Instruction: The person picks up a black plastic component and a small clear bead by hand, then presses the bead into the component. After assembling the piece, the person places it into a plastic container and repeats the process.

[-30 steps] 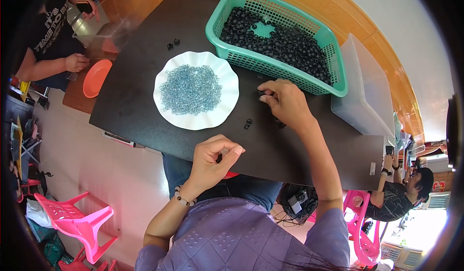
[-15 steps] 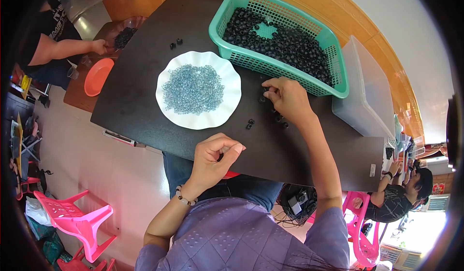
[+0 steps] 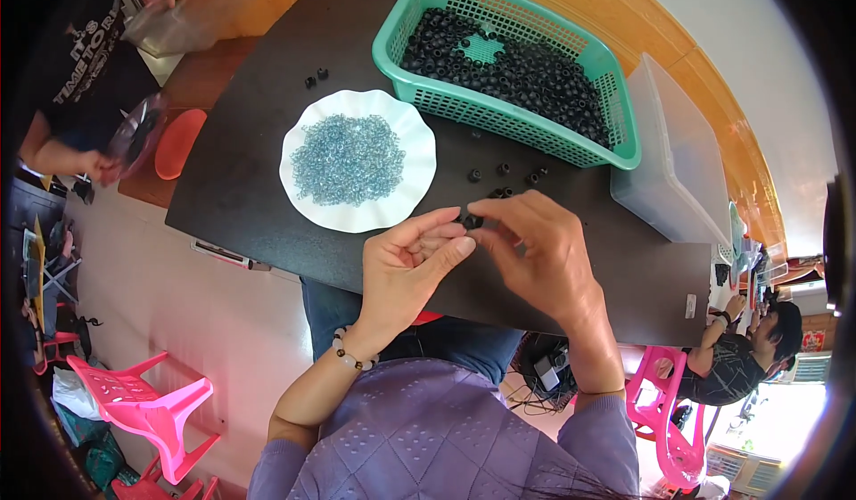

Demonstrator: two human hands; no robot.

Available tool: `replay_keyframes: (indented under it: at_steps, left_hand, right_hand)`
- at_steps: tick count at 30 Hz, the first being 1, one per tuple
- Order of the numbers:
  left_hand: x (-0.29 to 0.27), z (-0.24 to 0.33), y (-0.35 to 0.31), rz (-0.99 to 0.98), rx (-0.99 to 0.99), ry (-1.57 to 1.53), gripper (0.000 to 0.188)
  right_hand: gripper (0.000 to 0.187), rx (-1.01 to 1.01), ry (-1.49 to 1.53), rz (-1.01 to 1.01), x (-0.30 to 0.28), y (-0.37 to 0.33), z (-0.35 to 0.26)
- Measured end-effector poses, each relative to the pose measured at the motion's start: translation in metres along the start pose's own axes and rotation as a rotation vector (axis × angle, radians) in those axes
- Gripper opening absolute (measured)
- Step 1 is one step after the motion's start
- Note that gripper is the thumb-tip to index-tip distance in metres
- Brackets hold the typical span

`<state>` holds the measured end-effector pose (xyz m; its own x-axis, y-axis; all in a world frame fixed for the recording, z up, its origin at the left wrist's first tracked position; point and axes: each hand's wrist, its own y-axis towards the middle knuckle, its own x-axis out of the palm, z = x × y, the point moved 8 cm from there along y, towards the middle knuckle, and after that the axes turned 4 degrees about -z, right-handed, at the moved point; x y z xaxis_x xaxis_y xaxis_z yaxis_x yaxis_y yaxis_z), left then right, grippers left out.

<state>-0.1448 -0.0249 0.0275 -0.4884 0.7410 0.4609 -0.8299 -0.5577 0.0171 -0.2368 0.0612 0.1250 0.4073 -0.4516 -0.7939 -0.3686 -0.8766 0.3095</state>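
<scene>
My right hand (image 3: 546, 255) pinches a small black ring-shaped part (image 3: 473, 221) between thumb and fingers, above the near side of the dark table. Curled beside it, my left hand (image 3: 415, 255) has its fingertips close against the same part. What its folded fingers hold, if anything, is hidden. A white wavy-rimmed plate (image 3: 357, 217) on the left bears a heap of tiny clear bluish rings (image 3: 348, 159). Several loose black parts (image 3: 504, 169) lie just beyond my right hand. Behind them a green plastic basket (image 3: 499, 108) contains many more such parts.
Right of the basket stands a clear plastic bin (image 3: 669, 161). A few black parts (image 3: 316, 77) lie beyond the plate. At left a person (image 3: 89, 72) handles clear plastic containers near an orange-red dish (image 3: 180, 143). Another person (image 3: 740, 357) sits at far right. Pink chairs (image 3: 147, 411) stand around.
My right hand has come from near the basket toward me with a black part, meeting my left hand, which has risen slightly. The person at left has moved a clear bowl away from the side table.
</scene>
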Motion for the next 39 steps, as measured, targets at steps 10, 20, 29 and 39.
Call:
replay_keyframes:
  at_steps: [10,20,29,39]
  left_hand:
    - [0.005,0.022,-0.015,-0.016,0.216,0.43,0.018]
    - [0.004,0.043,-0.022,0.14,0.412,0.732,0.011]
    - [0.05,0.002,0.011,-0.151,0.226,1.121,0.012]
    - [0.061,-0.022,0.033,-0.209,0.172,1.246,0.015]
  right_hand:
    - [0.023,-0.106,-0.042,-0.005,-0.003,-0.013,-0.023]
    - [0.023,-0.01,-0.068,0.031,-0.015,-0.024,-0.006]
    - [0.025,0.309,0.693,-0.038,0.001,-0.041,0.062]
    - [0.025,0.296,0.859,0.036,0.004,-0.061,0.074]
